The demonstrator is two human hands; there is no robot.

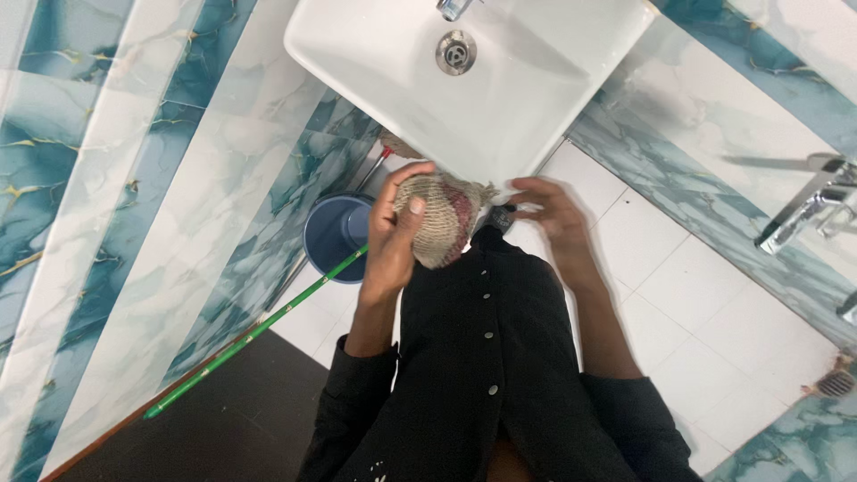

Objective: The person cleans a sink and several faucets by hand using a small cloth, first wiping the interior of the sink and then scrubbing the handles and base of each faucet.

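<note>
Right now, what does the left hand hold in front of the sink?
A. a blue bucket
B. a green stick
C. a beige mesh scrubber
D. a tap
C: the left hand grips a beige mesh scrubber just below the white sink; the bucket stands on the floor.

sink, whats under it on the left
Under the white sink stands a blue bucket, partly covered by the left hand; its inside cannot be seen.

Bathroom, I'm looking straight down. White square basin (500, 98) top centre, chrome drain (455, 52) in it. Teal marbled wall tiles (107, 178) left and right. White floor tiles (714, 321) lower right, floor drain (836, 384) at right edge. Chrome taps (808, 210) upper right. Even, bright light.
</note>
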